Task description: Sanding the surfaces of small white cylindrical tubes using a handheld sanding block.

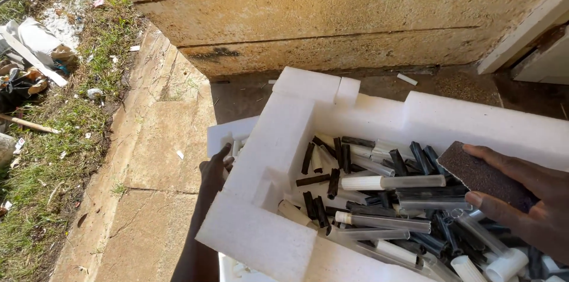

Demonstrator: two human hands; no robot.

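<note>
A white foam box [278,157] holds several black and white plastic tubes [385,199]. My right hand [527,199] hovers over the tubes at the right, shut on a dark brown sanding block [483,175]. My left hand [212,169] reaches down outside the box's left wall, fingers near white pieces there; what it touches is hidden by the foam, and its grip cannot be made out.
A rough yellow stone wall [332,15] stands behind the box. A concrete slab [154,157] runs along the left, with grass and scattered litter [35,62] beyond it. A white door frame [527,27] is at the right.
</note>
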